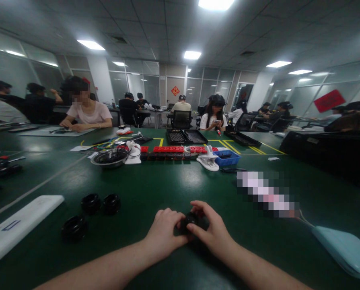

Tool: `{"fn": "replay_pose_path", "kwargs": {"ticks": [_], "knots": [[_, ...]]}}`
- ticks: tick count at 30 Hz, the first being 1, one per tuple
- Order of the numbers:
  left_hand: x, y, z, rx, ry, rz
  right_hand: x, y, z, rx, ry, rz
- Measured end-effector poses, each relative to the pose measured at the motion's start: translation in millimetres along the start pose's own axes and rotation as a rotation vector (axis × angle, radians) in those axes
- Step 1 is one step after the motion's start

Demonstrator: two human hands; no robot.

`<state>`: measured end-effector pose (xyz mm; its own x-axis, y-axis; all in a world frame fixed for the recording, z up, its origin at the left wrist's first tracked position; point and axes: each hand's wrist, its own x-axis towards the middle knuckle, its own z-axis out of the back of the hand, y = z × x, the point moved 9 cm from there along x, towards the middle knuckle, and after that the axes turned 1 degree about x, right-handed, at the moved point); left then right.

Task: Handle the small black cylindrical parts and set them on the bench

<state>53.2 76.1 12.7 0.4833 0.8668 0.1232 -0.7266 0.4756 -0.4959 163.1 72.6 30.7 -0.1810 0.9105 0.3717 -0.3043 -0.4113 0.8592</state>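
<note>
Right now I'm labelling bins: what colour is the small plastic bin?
The bin is blue, clearest in the head view.

Glossy black plastic rings (pixel 91 204) | smooth green tabletop (pixel 131 189) | shiny metal bowl (pixel 110 162)

Desk (pixel 131 181): green, yellow line markings at far edge. Bin (pixel 228 157): blue. Board (pixel 23 225), near-left corner: white, dark-blue marks.

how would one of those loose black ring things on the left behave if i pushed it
The black ring nearest the white board looks rigid, as it keeps a round, thick-walled shape. Its glossy surface might feel a bit slippery. It seems to sit low and broad on the green table, so it would probably slide rather than tip.
</note>
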Motion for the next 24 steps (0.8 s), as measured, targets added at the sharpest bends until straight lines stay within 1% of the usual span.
{"fn": "replay_pose_path", "kwargs": {"ticks": [3,6,9,11,14,17,19,21,24], "knots": [[-1,-2,3.3,0.005,0.008,0.016,4,0,12,0.063,-0.086,0.010],[-2,-1,6.9,0.054,0.012,0.068,10,-6,23,0.129,-0.149,0.002],[-5,7,12.8,0.148,0.016,0.153,15,-15,29,0.181,-0.180,-0.012],[-12,17,20.9,0.198,0.006,0.213,17,-20,29,0.207,-0.182,-0.020],[-33,38,39.1,0.265,-0.023,0.316,16,-22,25,0.232,-0.156,-0.026],[-63,61,58.6,0.331,-0.058,0.429,11,-17,18,0.236,-0.112,-0.019],[-84,77,69.4,0.399,-0.074,0.532,8,-11,13,0.223,-0.080,-0.005],[-102,91,77.1,0.471,-0.080,0.623,6,-5,10,0.198,-0.054,0.013],[-120,104,84.3,0.537,-0.097,0.693,4,2,9,0.148,-0.034,0.035]]}}
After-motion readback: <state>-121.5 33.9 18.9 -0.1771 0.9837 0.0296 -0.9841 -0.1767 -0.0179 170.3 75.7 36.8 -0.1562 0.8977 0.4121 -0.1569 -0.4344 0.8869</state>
